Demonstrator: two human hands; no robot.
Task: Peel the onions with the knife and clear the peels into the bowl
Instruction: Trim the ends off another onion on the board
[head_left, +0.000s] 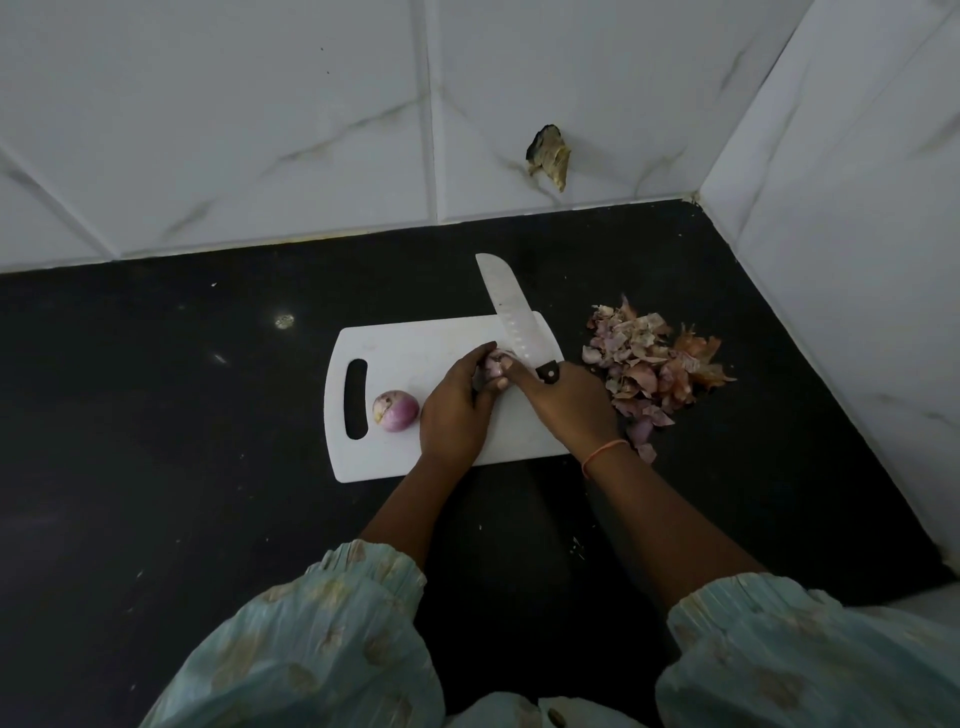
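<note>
Left hand (457, 410) clamps the onion (491, 366); right hand (563, 402) grips the knife (511, 317), blade pointing away, touching the onion's right side.

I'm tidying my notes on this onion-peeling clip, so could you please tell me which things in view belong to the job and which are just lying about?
Part of the job:
knife
held onion
peeled onion
cutting board
peel pile

Lying about:
scrap stuck on the wall tile
</note>
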